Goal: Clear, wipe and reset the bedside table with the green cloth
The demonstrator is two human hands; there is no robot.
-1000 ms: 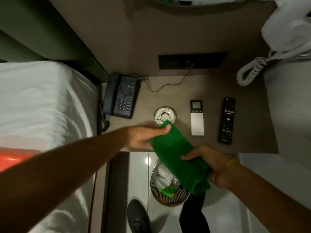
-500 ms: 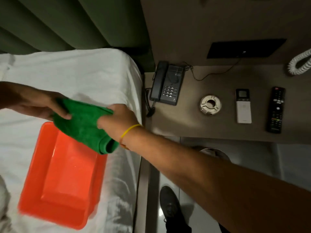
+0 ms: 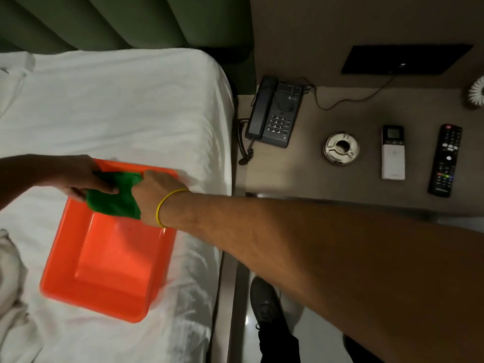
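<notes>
Half a second ago the green cloth (image 3: 115,195) was stretched flatter above the orange tub (image 3: 104,258); now it is bunched over the tub's far end. Left hand (image 3: 78,176) and right hand (image 3: 154,195) both pinch it (fingers curled into the fabric). The bedside table (image 3: 314,179) keeps its phone (image 3: 275,113), ashtray (image 3: 341,150) and two remotes (image 3: 392,153).

— Dim in here, isn't it?
— Yes. Brown wall (image 3: 353,24), with a dark panel (image 3: 403,58) set in it.
— And behind the bed (image 3: 117,106)?
— A padded green headboard (image 3: 104,19), white sheet below it.
— The floor (image 3: 314,336)?
— Pale, glossy tile, catching a glint of light.
</notes>
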